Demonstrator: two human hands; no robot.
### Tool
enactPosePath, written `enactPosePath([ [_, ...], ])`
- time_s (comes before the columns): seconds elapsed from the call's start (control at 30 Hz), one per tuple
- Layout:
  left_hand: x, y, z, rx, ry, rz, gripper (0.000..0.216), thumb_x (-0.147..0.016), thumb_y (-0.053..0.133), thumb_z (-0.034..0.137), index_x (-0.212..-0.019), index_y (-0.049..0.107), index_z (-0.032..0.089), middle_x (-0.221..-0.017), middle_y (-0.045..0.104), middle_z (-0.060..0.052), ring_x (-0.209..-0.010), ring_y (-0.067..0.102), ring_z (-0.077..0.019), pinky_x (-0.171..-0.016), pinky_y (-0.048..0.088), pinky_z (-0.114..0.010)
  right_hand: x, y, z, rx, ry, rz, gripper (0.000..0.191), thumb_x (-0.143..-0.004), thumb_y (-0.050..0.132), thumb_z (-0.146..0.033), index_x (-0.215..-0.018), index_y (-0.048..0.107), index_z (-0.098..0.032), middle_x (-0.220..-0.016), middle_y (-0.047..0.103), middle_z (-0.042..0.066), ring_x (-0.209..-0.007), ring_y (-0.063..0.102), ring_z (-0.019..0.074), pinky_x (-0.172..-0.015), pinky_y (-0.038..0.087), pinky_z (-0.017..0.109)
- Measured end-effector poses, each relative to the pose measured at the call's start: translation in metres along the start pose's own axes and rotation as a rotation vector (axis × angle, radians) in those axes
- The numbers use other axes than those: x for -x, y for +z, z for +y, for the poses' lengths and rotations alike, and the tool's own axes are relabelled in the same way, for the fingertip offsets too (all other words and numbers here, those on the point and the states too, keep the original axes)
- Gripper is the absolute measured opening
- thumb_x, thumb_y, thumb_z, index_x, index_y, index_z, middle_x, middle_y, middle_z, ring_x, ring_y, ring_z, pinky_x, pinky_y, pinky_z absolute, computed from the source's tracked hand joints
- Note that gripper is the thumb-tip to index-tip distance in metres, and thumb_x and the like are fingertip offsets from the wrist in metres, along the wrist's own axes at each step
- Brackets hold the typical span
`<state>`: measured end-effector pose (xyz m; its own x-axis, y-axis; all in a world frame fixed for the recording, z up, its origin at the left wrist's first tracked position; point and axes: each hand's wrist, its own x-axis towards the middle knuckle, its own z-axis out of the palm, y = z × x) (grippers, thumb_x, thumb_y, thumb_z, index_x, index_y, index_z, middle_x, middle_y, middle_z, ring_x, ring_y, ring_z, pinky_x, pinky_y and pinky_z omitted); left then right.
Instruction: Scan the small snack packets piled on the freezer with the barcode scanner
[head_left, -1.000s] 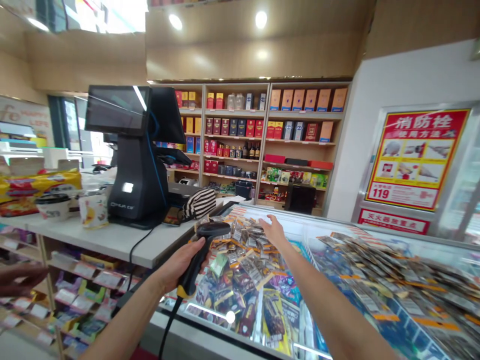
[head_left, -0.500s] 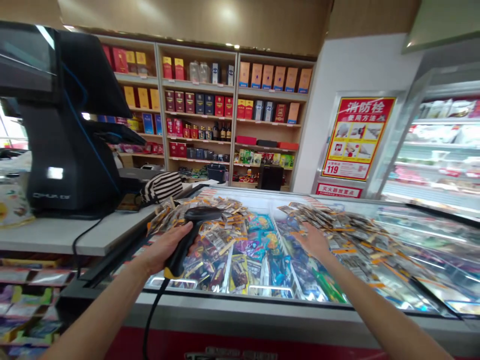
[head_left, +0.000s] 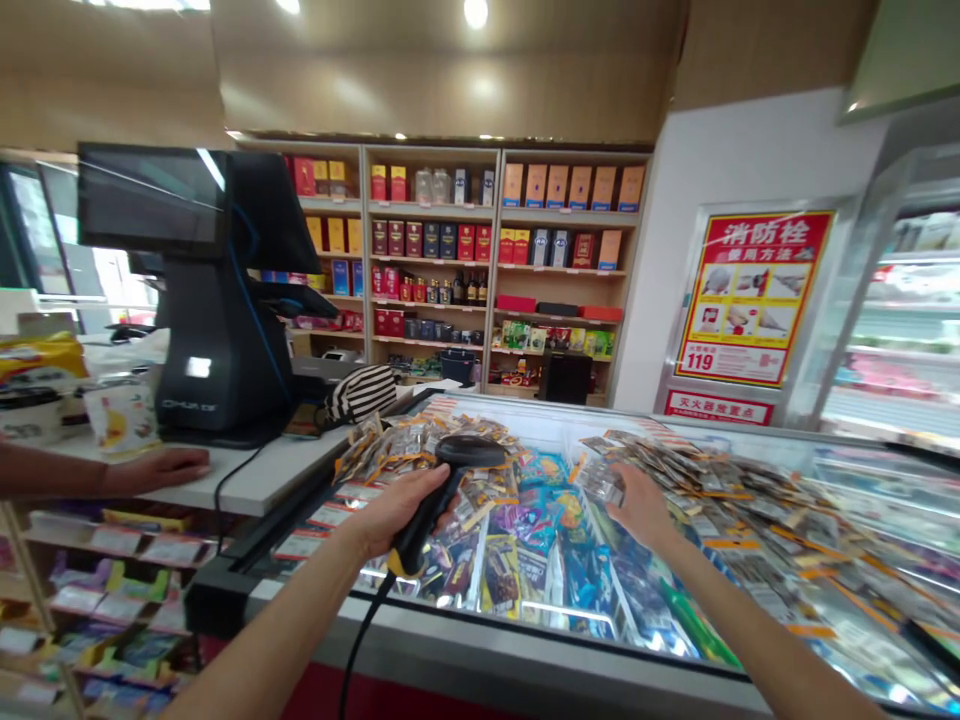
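My left hand [head_left: 409,505] is wrapped round the handle of a black barcode scanner [head_left: 471,452] with a yellow-trimmed base and a cable hanging down. The scanner's head points right, above the glass top of a chest freezer. At my right hand [head_left: 640,505], a small clear packet [head_left: 600,480] with an orange edge is gripped at its right side, just right of the scanner. A heap of similar packets [head_left: 405,445] lies behind the scanner. Another long heap of packets [head_left: 720,490] spreads to the right of my right hand. Colourful ice-cream wrappers [head_left: 532,560] show beneath the glass.
At left, a black checkout terminal [head_left: 217,330] stands on a white counter [head_left: 247,490], beside a striped cap-like item [head_left: 361,393]. Another person's hand [head_left: 169,468] rests on that counter. Shelves of boxed goods [head_left: 431,240] line the back wall. The freezer's front rim [head_left: 480,625] runs before me.
The view has swung left, bringing another person's hand into sight. My right hand now has a packet between its fingers, held near the scanner. My left hand keeps hold of the scanner.
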<state>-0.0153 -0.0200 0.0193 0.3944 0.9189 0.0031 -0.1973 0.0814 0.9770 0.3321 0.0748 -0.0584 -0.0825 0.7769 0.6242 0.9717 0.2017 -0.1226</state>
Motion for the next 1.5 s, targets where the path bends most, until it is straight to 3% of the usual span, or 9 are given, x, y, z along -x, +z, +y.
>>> enactPosePath([
  [0.23, -0.009, 0.012, 0.003, 0.026, 0.010, -0.110, 0.031, -0.070, 0.046, 0.043, -0.071, 0.052, 0.013, -0.059, 0.050, 0.000, -0.044, 0.044, -0.0056, -0.041, 0.033, -0.018, -0.034, 0.011, -0.026, -0.068, -0.169, 0.137, 0.047, -0.057, 0.046, -0.020, -0.103, 0.042, -0.018, -0.105, 0.050, 0.008, -0.097, 0.043, 0.0227, -0.082, 0.032, 0.037],
  [0.53, -0.023, 0.017, -0.004, 0.018, 0.006, -0.173, 0.030, -0.069, 0.048, 0.043, -0.073, 0.051, 0.013, -0.059, 0.050, 0.000, -0.044, 0.045, -0.0063, -0.041, 0.032, -0.019, -0.042, 0.011, -0.033, -0.073, -0.114, 0.079, 0.049, -0.056, 0.047, -0.021, -0.105, 0.040, -0.019, -0.107, 0.049, 0.006, -0.100, 0.042, 0.0218, -0.085, 0.030, 0.036],
  [0.7, -0.020, 0.002, 0.003, -0.011, 0.034, -0.053, 0.031, -0.069, 0.047, 0.045, -0.070, 0.050, 0.014, -0.056, 0.050, 0.001, -0.042, 0.044, -0.0060, -0.041, 0.033, -0.019, -0.048, 0.018, -0.035, -0.127, -0.019, 0.047, 0.047, -0.056, 0.048, -0.022, -0.102, 0.042, -0.019, -0.102, 0.051, 0.006, -0.096, 0.045, 0.0219, -0.082, 0.032, 0.034],
  [0.93, -0.010, -0.041, 0.006, -0.003, 0.045, 0.159, 0.032, -0.070, 0.045, 0.046, -0.066, 0.048, 0.014, -0.059, 0.051, 0.000, -0.045, 0.045, -0.0063, -0.042, 0.035, -0.019, -0.073, 0.040, -0.057, -0.255, 0.215, -0.104, 0.040, -0.058, 0.049, -0.033, -0.094, 0.047, -0.015, -0.089, 0.057, 0.008, -0.081, 0.053, 0.0201, -0.069, 0.038, 0.028],
  [1.1, -0.005, -0.062, 0.002, 0.065, 0.063, 0.178, 0.030, -0.071, 0.044, 0.044, -0.069, 0.050, 0.014, -0.061, 0.051, 0.000, -0.046, 0.045, -0.0064, -0.043, 0.035, -0.019, -0.104, 0.070, -0.079, -0.217, 0.236, -0.173, 0.035, -0.060, 0.049, -0.038, -0.084, 0.054, -0.013, -0.084, 0.061, 0.009, -0.080, 0.054, 0.0208, -0.068, 0.039, 0.028],
  [1.3, -0.007, -0.070, 0.002, 0.066, 0.064, 0.199, 0.031, -0.071, 0.044, 0.043, -0.067, 0.051, 0.013, -0.059, 0.051, -0.001, -0.045, 0.044, -0.0062, -0.042, 0.034, -0.019, -0.131, 0.104, -0.105, -0.272, 0.221, -0.189, 0.034, -0.066, 0.042, -0.041, -0.080, 0.059, -0.014, -0.083, 0.063, 0.010, -0.081, 0.056, 0.0217, -0.067, 0.040, 0.028],
  [1.5, -0.014, -0.075, -0.002, 0.050, 0.039, 0.195, 0.032, -0.070, 0.045, 0.044, -0.066, 0.052, 0.014, -0.058, 0.052, 0.000, -0.044, 0.044, -0.0063, -0.042, 0.034, -0.019, -0.129, 0.111, -0.111, -0.315, 0.200, -0.176, 0.043, -0.079, 0.022, -0.035, -0.090, 0.057, -0.014, -0.092, 0.062, 0.008, -0.088, 0.054, 0.0168, -0.072, 0.039, 0.025],
])
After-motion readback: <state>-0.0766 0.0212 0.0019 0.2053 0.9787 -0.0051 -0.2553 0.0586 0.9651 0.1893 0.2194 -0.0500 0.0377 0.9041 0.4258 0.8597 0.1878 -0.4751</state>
